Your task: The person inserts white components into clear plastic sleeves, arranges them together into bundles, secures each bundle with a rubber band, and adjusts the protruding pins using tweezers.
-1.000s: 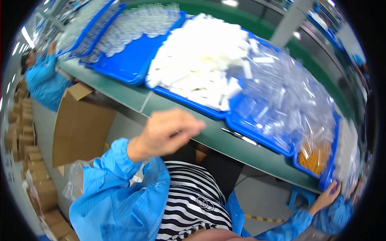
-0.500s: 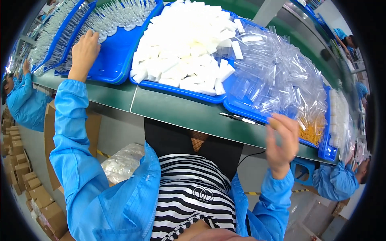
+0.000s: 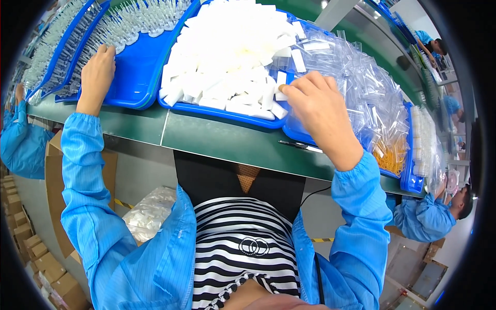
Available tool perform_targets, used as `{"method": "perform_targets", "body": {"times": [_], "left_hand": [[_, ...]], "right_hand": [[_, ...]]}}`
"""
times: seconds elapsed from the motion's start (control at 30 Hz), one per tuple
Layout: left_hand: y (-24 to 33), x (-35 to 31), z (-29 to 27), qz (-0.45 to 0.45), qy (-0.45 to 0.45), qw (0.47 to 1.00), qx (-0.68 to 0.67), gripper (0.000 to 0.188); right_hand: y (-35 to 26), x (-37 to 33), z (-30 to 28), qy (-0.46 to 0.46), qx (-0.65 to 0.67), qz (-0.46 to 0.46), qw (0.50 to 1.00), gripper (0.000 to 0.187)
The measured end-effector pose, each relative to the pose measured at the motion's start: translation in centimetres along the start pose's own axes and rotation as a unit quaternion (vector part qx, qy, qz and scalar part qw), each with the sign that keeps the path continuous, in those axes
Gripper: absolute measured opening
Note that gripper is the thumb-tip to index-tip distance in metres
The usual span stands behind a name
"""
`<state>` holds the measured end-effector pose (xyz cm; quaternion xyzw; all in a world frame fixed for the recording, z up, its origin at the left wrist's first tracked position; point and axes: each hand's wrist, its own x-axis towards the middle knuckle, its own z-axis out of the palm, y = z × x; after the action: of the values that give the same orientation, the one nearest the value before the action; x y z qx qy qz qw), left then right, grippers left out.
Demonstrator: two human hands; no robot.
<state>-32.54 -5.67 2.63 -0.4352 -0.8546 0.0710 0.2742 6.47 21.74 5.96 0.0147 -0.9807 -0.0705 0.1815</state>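
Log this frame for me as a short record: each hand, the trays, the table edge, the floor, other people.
Left hand: over a blue tray, by clear stemmed parts; grip unclear
Right hand: fingertips at a white piece; grip unclear
Middle tray: heaped white blocks
Right of it: clear plastic pieces, orange pieces
Table edge: pen-like tool on green table
Floor: bag, cartons
People: others in blue, both sides
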Motion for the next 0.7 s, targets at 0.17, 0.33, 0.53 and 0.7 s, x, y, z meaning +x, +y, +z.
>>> {"method": "perform_targets", "body": {"times": [0.17, 0.33, 0.53, 0.7], "left_hand": [[0.9, -1.3, -0.9, -0.057, 0.032, 0.99, -0.128, 0.018], [1.1, -1.2, -1.5, -0.086, 0.029, 0.988, -0.125, 0.02], [1.0, -1.7, -1.0, -0.16, 0.044, 0.981, -0.099, 0.018], [3.2, -3.0, -3.5, -0.174, 0.077, 0.968, -0.166, 0.011]], "right_hand": [[-0.1, -0.4, -0.2, -0.051, -0.005, 0.014, 0.999, 0.031], [-0.6, -0.9, 0.9, -0.023, 0.059, 0.045, 0.997, 0.036], [-1.0, -1.9, 0.8, 0.06, 0.184, 0.102, 0.976, 0.038], [-1.5, -3.9, -0.5, 0.095, 0.224, 0.178, 0.953, 0.036]]}}
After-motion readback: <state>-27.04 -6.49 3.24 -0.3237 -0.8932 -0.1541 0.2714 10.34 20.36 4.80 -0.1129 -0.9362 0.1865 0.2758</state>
